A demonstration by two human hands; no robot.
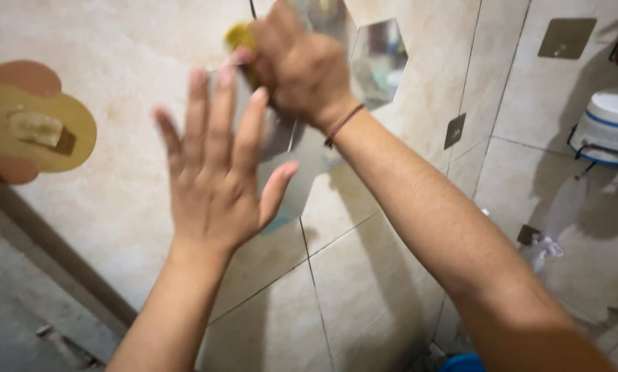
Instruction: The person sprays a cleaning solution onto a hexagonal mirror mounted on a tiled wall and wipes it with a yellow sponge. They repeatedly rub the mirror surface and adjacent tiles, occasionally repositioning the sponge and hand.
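My left hand is raised flat with its fingers spread, palm pressed toward a cluster of hexagonal mirror tiles stuck on the beige tiled wall. My right hand is higher up, fingers closed on a yellow sponge or cloth held against the mirror surface. A thin brown band circles my right wrist. Much of the mirror is hidden behind both hands.
A yellow and brown flat wall piece hangs at the left. Square metal adhesive hooks dot the wall. A white and blue container sits in a wire rack at the right. A blue object shows at the bottom edge.
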